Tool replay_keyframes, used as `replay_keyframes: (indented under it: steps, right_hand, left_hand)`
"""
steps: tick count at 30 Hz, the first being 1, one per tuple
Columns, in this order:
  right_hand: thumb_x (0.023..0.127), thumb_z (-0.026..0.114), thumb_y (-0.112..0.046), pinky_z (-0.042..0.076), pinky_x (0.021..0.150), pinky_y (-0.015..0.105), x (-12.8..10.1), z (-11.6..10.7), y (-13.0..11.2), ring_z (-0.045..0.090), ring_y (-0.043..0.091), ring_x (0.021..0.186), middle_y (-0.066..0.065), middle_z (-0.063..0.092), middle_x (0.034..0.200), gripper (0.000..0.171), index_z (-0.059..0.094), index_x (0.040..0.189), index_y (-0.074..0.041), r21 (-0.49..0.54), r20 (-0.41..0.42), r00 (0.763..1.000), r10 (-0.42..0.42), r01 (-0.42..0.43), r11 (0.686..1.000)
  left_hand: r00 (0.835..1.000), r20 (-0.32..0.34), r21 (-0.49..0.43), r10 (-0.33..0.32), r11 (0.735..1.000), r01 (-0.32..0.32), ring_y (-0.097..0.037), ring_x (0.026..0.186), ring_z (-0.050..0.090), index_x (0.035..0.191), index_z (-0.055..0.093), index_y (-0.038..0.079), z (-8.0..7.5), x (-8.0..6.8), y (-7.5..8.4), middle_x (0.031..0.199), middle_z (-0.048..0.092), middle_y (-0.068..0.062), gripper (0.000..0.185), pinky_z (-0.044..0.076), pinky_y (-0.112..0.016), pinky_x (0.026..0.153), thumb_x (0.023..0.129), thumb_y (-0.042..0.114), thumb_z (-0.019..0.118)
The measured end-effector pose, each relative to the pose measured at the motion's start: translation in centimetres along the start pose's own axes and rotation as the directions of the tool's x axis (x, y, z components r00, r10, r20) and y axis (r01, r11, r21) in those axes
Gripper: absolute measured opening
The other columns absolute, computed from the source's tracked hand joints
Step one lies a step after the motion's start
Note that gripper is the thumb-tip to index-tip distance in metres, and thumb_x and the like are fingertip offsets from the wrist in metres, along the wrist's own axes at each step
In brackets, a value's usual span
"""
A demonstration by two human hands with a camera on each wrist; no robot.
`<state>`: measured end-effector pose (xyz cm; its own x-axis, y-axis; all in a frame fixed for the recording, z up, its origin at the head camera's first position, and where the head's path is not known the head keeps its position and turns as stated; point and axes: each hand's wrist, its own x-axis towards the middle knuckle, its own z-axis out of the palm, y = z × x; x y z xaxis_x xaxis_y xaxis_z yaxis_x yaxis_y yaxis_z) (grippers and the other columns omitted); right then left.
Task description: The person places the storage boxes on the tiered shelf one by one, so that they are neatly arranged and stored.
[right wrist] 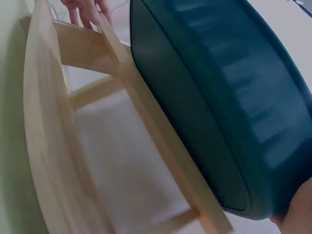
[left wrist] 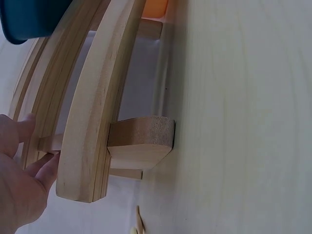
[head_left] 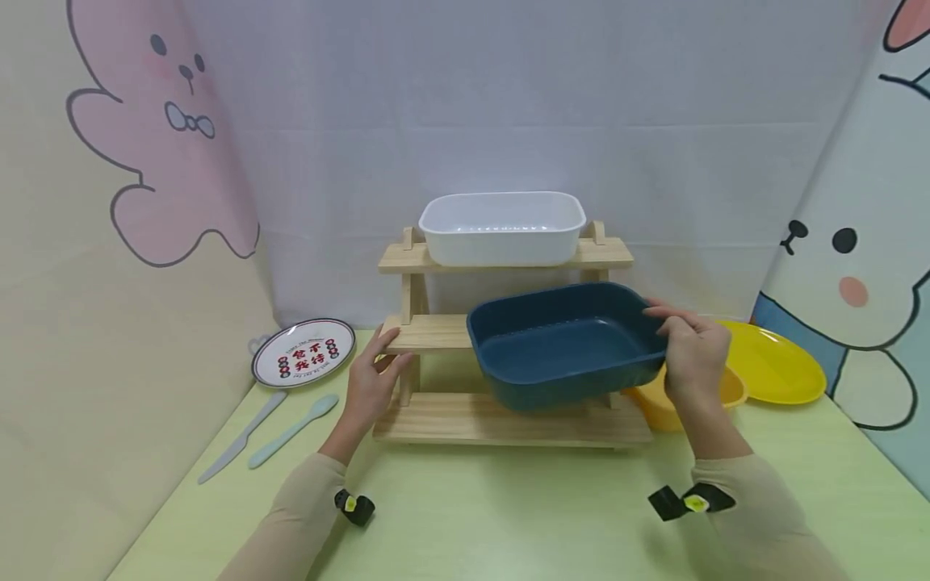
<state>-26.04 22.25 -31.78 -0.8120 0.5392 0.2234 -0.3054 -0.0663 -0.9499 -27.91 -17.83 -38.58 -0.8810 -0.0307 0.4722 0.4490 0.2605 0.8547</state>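
**Blue dish held at the middle shelf of the wooden rack**

The right hand (head_left: 693, 355) grips the right rim of the dark blue baking dish (head_left: 563, 343), fingers curled over the edge and thumb outside. The dish is tilted, its left end over the middle shelf of the wooden rack (head_left: 501, 420), its right end lower and clear of the shelf. The left hand (head_left: 370, 383) holds the rack's left upright, fingers wrapped around the wood at the middle shelf. The rack stands near the middle of the tabletop (head_left: 508, 516), toward its far edge. A white dish (head_left: 501, 227) sits on the top shelf. Toward the far left corner lie a round printed plate (head_left: 303, 352), a knife (head_left: 234, 444) and a pale spoon (head_left: 292, 432). Toward the far right corner lie a yellow plate (head_left: 773, 363) and a yellow bowl (head_left: 654, 407).
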Motion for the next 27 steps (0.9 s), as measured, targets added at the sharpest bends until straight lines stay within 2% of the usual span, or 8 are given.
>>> replay_keyframes:
  steps: [3, 5, 9, 11, 13, 16, 20, 27]
  right_hand:
    - [0.085, 0.046, 0.01, 0.053, 0.09, 0.02, -0.3, 1.8, 0.8, 0.058, 0.022, 0.119, 0.006, 0.075, 0.106, 0.033, 0.078, 0.092, 0.007, -0.053, -0.013, 1.0, -0.021, 0.02, 0.998]
    - [0.085, 0.046, 0.008, 0.05, 0.076, 0.017, -0.3, 2.9, 1.1, 0.058, 0.017, 0.115, 0.008, 0.074, 0.111, 0.033, 0.077, 0.094, 0.007, -0.12, -0.014, 0.998, -0.061, 0.059, 0.991]
    - [0.092, 0.046, -0.001, 0.033, 0.043, 0.017, -0.2, 4.1, 1.4, 0.055, 0.007, 0.061, 0.007, 0.069, 0.124, 0.033, 0.075, 0.107, 0.005, -0.237, 0.102, 0.989, -0.111, 0.133, 0.962]
    - [0.098, 0.051, -0.012, 0.045, 0.05, 0.015, -0.2, 4.1, 1.4, 0.059, 0.006, 0.066, 0.007, 0.064, 0.133, 0.033, 0.071, 0.118, 0.004, -0.3, 0.225, 0.966, -0.128, 0.193, 0.934]
    - [0.1, 0.056, -0.026, 0.057, 0.083, 0.027, -0.3, 3.6, 1.5, 0.066, 0.015, 0.098, 0.009, 0.054, 0.146, 0.044, 0.062, 0.134, 0.002, -0.375, 0.364, 0.922, -0.132, 0.275, 0.885]
    - [0.096, 0.064, -0.045, 0.029, 0.117, 0.058, -0.6, 2.8, 1.5, 0.027, 0.033, 0.147, 0.013, 0.031, 0.16, 0.076, 0.04, 0.152, -0.001, -0.45, 0.538, 0.834, -0.121, 0.406, 0.796]
    - [0.086, 0.075, -0.049, 0.024, 0.113, 0.071, -0.6, 2.1, 1.6, 0.018, 0.042, 0.148, 0.014, 0.014, 0.166, 0.1, 0.022, 0.159, -0.005, -0.471, 0.637, 0.766, -0.086, 0.476, 0.743]
    - [0.079, 0.082, -0.05, 0.025, 0.112, 0.072, -0.3, 2.7, 1.6, 0.019, 0.042, 0.147, 0.013, 0.014, 0.166, 0.105, 0.028, 0.157, -0.004, -0.49, 0.645, 0.761, -0.068, 0.481, 0.727]
  left_hand:
    - [1.0, -0.002, -0.003, -0.002, 1.0, 0.002, -0.05, 0.118, 0.056, 0.138, 0.05, -0.014, 0.0, -0.1, 0.1, 0.155, 0.026, -0.032, 0.049, 0.054, -0.03, 0.093, 0.092, -0.005, 0.068]
    - [1.0, -0.005, 0.005, -0.009, 1.0, 0.009, -0.049, 0.118, 0.056, 0.138, 0.05, -0.013, 0.1, 0.1, -0.5, 0.156, 0.025, -0.032, 0.05, 0.054, -0.031, 0.093, 0.093, -0.005, 0.067]
    - [1.0, -0.019, -0.004, -0.009, 1.0, 0.009, -0.045, 0.121, 0.056, 0.14, 0.052, -0.008, 0.2, 0.5, -2.6, 0.158, 0.026, -0.025, 0.05, 0.053, -0.027, 0.093, 0.093, 0.0, 0.069]
    - [1.0, -0.023, -0.016, -0.007, 1.0, 0.007, -0.043, 0.121, 0.057, 0.141, 0.053, -0.005, 0.2, 0.7, -3.6, 0.159, 0.026, -0.022, 0.051, 0.053, -0.025, 0.093, 0.093, 0.002, 0.07]
    - [1.0, -0.019, -0.027, -0.007, 1.0, 0.007, -0.043, 0.121, 0.057, 0.141, 0.053, -0.004, 0.2, 0.7, -3.5, 0.159, 0.026, -0.022, 0.051, 0.053, -0.022, 0.092, 0.093, 0.003, 0.07]
    - [1.0, -0.016, -0.03, 0.003, 1.0, -0.004, -0.043, 0.121, 0.057, 0.14, 0.053, -0.005, 0.2, 0.8, -3.6, 0.159, 0.026, -0.024, 0.051, 0.054, -0.022, 0.091, 0.092, 0.002, 0.07]
    - [1.0, -0.017, -0.036, 0.013, 0.999, -0.014, -0.044, 0.121, 0.056, 0.14, 0.053, -0.005, 0.2, 0.9, -3.6, 0.159, 0.025, -0.024, 0.051, 0.054, -0.024, 0.091, 0.092, 0.001, 0.07]
    - [1.0, -0.021, -0.026, 0.0, 1.0, -0.001, -0.042, 0.122, 0.057, 0.14, 0.054, -0.004, 0.1, 0.7, -3.4, 0.159, 0.028, -0.022, 0.051, 0.054, -0.021, 0.091, 0.092, 0.002, 0.07]
